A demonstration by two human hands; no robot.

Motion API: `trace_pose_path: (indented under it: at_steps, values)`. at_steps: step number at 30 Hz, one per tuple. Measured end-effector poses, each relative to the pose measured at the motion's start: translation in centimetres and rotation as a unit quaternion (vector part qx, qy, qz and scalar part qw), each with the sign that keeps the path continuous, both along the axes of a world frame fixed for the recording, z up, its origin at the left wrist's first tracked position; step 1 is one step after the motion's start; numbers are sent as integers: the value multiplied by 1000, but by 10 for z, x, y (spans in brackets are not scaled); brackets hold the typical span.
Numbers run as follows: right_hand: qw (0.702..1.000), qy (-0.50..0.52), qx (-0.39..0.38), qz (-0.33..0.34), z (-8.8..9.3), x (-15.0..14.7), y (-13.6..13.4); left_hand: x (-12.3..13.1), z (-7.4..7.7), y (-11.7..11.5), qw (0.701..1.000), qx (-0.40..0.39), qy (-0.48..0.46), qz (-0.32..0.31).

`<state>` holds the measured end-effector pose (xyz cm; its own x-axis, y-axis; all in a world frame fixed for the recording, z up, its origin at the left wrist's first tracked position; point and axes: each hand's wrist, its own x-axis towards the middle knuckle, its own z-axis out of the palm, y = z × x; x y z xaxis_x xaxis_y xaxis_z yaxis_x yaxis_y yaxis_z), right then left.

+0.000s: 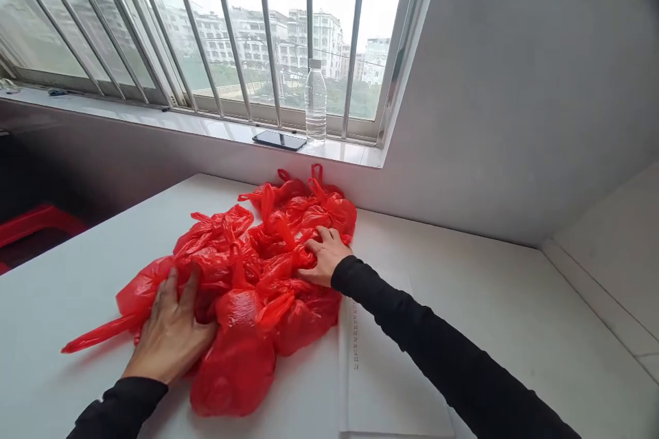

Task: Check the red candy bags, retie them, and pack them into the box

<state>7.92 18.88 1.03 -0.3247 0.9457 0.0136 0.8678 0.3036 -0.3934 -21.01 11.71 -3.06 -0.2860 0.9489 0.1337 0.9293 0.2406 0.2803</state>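
Several red plastic bags (pixel 234 363), knotted and bulging, lie in a pile on the white table (pixel 489 295). What is inside them is hidden. My left hand (pixel 172 329) presses against the bags at the near left of the pile, fingers spread and thumb apart. On the right side, my right hand (pixel 325 257) rests over the bags with its fingers apart, touching the plastic. Both sleeves are black. A white sheet or pad with a printed column (pixel 381 370) lies beside the pile, under my right forearm.
A clear water bottle (pixel 316 106) stands on the windowsill (pixel 355 153) next to a dark phone (pixel 279 140). Behind them are a barred window and a grey wall (pixel 504 103). Part of a red stool or chair (pixel 44 223) shows past the table's left edge.
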Motion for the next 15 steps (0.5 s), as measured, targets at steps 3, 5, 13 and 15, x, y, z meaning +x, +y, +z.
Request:
trace_pose_path:
  at_steps: [3, 5, 13, 15]
  values:
    - [997, -24, 24, -62, 4, 6, 36, 26, 12, 44, 1000, -19, -3, 2]
    - [993, -40, 32, -106, 6, 22, 55, 48, 19, 71, 1000, -21, -9, 9]
    - [970, -77, 42, -226, -8, 136, 49, 149, 32, 131, 998, -36, -42, 22]
    - [966, -79, 43, -242, -14, 168, 34, 175, 37, 136, 998, -40, -53, 12]
